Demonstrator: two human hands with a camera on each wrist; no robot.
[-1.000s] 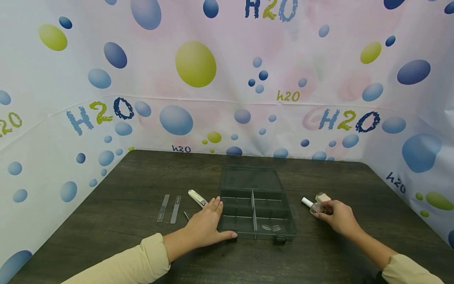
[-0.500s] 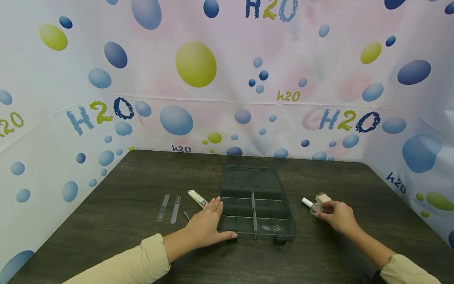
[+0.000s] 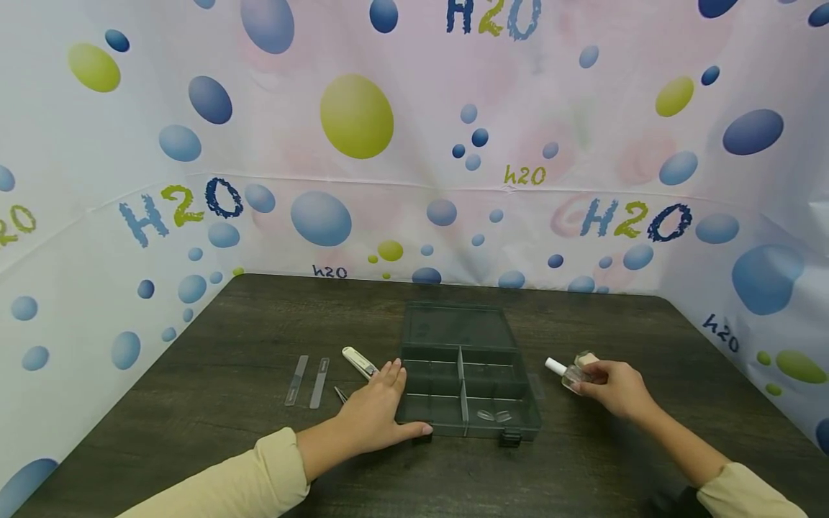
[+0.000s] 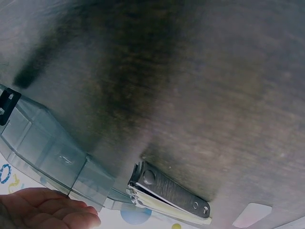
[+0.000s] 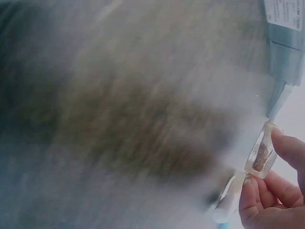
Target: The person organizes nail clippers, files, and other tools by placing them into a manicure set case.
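My right hand (image 3: 617,389) pinches a clear nail polish bottle (image 3: 573,377) with a white cap, at the right of the box. In the right wrist view the thumb and fingers grip that glass bottle (image 5: 261,151) by its body. A second bottle (image 3: 586,359) lies just behind it, partly hidden by my fingers. My left hand (image 3: 374,410) rests with straight fingers along the left side of an open grey see-through box (image 3: 465,429) with dividers. Two small clear curved pieces (image 3: 494,416) lie in its front right compartment.
Left of the box are a nail clipper (image 3: 358,361), partly covered pointed metal tips (image 3: 340,394), and two flat strips, the left strip (image 3: 296,380) and the right strip (image 3: 319,383). The box's lid (image 3: 458,325) lies back, away from me. A printed curtain (image 3: 414,144) surrounds the table's far edges.
The clear bottle in my right hand has shifted slightly left, away from the second bottle. My left hand stays at the box.
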